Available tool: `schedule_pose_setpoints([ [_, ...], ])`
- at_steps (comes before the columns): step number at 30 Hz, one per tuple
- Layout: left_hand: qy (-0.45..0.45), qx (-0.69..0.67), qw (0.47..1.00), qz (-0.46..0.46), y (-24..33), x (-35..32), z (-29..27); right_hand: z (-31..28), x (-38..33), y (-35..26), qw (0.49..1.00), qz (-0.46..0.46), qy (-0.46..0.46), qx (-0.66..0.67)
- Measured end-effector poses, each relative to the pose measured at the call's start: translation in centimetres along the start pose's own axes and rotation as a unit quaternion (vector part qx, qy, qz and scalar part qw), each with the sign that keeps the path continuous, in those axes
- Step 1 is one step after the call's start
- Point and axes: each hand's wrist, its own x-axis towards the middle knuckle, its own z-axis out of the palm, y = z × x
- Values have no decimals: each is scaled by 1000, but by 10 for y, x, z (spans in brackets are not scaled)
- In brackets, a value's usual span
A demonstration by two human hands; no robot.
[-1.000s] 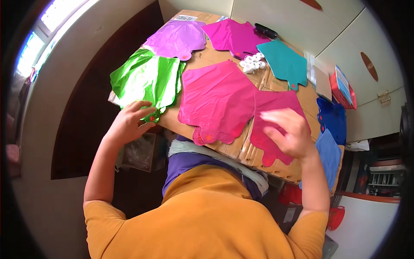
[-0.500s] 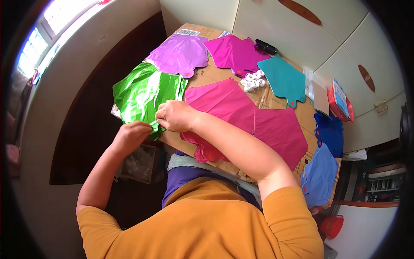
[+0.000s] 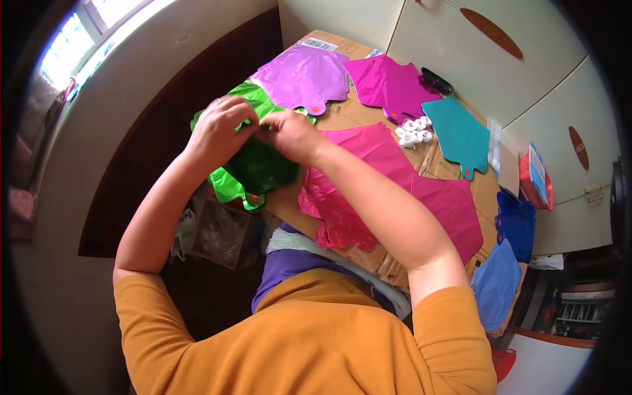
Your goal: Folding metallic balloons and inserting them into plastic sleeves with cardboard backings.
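Note:
A shiny green foil sheet, seemingly a flat foil balloon [image 3: 266, 170], is held up over the left side of the cardboard, its dark side facing me. My left hand [image 3: 226, 130] pinches its upper edge. Close beside it, my right hand [image 3: 291, 136] is closed on the same edge, and the fingertips nearly meet. More green foil [image 3: 258, 95] lies behind the hands, partly hidden by them. Under my right forearm are flat pink foil balloons [image 3: 359, 155], spread across the cardboard. Just beyond the green foil lies a lilac foil balloon [image 3: 299, 76].
The cardboard [image 3: 336, 118] also bears a magenta balloon [image 3: 388, 82], a teal one [image 3: 459, 135], dark blue [image 3: 515, 220] and light blue [image 3: 495, 286] ones, white ribbon rolls [image 3: 415, 133] and a black object [image 3: 436, 81]. Behind stand pale cabinets [image 3: 447, 52]; a red basket [image 3: 536, 178] is at right.
Both hands have moved up and away from me, lifting the near edge of the green foil and folding it over. Its darker side now shows. The view has shifted slightly.

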Motion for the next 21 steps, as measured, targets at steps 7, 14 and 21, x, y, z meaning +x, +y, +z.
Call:
schedule_pose_setpoints([
  [7, -71, 245, 967, -10, 12, -4, 11, -154, 84, -7, 965, 87, 228, -93],
  [14, -201, -22, 961, -189, -15, -42, 26, -301, 95, -53, 754, -121, 502, -406],
  [21, -63, -81, 994, -44, -12, 38, 60, -195, 79, 41, 883, -299, 123, -341],
])
